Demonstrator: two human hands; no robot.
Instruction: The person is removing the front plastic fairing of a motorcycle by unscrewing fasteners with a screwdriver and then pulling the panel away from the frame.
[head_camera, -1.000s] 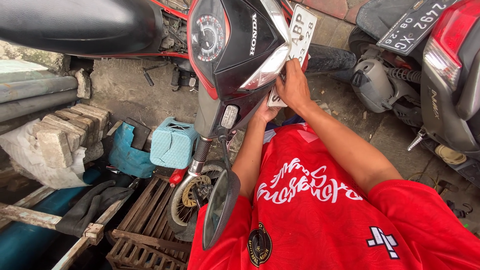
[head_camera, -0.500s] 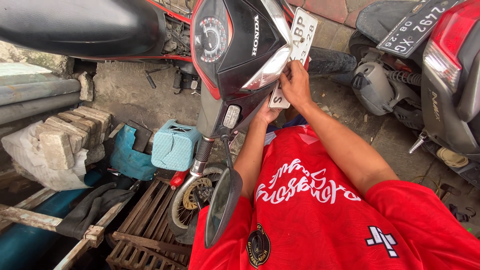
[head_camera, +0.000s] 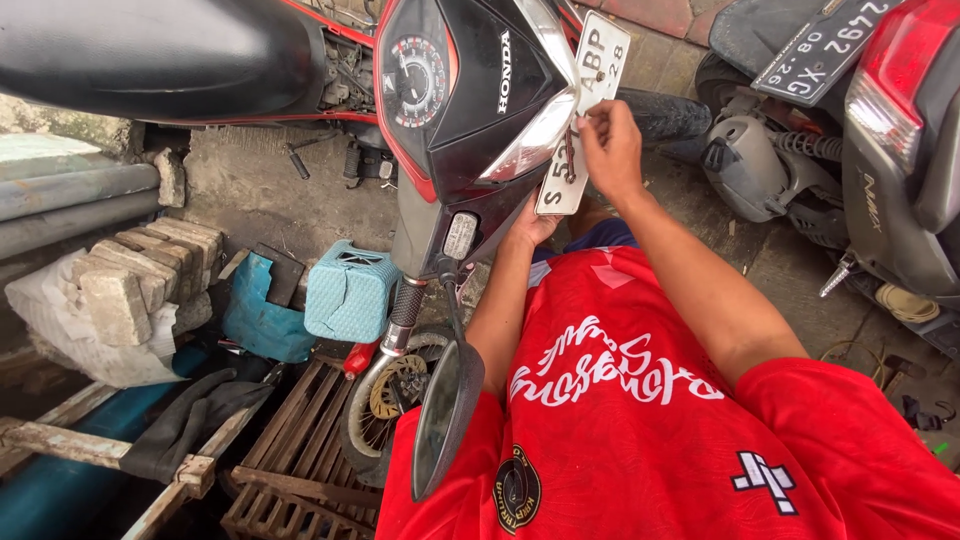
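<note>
A black and red motorbike front with its headlight fills the upper middle. A white number plate hangs at its nose, tilted. My right hand pinches the plate's front face near the middle. My left hand reaches under the headlight and touches the plate's lower end from behind; its fingers are partly hidden. My red shirt covers the lower right.
A second scooter stands at the right. A round mirror sticks up near my chest. A light blue box, paving blocks, a wooden pallet, grey pipes and a dark glove lie at the left.
The view has shifted a little. My right hand has stayed on the plate and shifted slightly up its face; my left hand remains under the headlight.
</note>
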